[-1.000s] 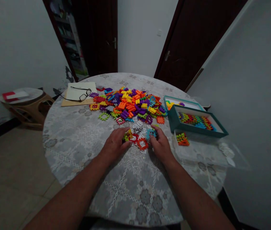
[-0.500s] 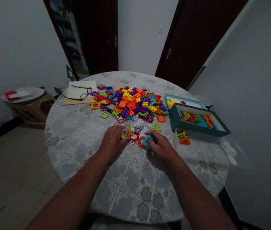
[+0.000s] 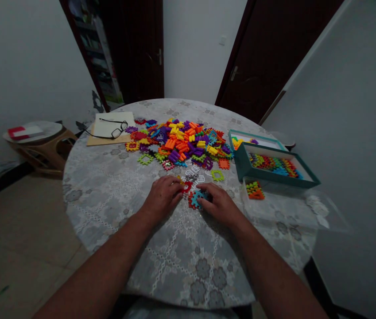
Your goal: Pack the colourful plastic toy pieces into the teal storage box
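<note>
My right hand (image 3: 220, 201) grips a blue toothed building piece (image 3: 197, 197) between thumb and fingers. Orange-red toothed edges show beneath the blue one. Close by, my left hand (image 3: 164, 193) has its fingertips closed at a red square building piece (image 3: 187, 187). A bit of yellow piece (image 3: 180, 178) shows behind those fingers, and the rest of what they hold is hidden. Small white frame-like pieces (image 3: 195, 169) lie just beyond both hands, near a lime-green square piece (image 3: 217, 176).
A heap of coloured building pieces (image 3: 183, 141) spreads across the table's far half. Teal boxes (image 3: 244, 166) and a clear plastic tray (image 3: 274, 212) with stacked pieces stand to the right. Glasses (image 3: 116, 133) rest on paper at the left.
My left hand has moved slightly right and now covers most of the yellow-green pieces. The blue and orange pieces have shifted a little left with my right hand.
</note>
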Available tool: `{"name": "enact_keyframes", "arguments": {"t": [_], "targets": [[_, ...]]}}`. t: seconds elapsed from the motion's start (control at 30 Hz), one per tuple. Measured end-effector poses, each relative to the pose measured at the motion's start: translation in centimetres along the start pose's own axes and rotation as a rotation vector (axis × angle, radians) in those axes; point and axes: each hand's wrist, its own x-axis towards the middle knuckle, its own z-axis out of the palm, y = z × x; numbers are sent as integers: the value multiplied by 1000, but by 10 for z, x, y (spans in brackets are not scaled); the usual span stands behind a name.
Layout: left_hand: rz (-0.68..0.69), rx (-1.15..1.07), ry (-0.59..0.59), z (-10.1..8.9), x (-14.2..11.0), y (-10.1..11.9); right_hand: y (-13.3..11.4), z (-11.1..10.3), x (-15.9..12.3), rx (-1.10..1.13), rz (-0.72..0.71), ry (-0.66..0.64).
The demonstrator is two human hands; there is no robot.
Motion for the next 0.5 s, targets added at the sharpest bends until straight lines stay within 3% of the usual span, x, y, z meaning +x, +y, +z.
{"name": "enact_keyframes", "arguments": {"t": [0.2, 0.37, 0.5], "targets": [[-26, -45, 116, -9, 3, 1, -6, -2, 0, 305, 143, -40], [-176, -169, 237, -20, 3, 10, -7, -6, 0, 609, 291, -111], [-272, -400, 147, -22, 0, 21, -6, -6, -1, 730, 301, -85]]}}
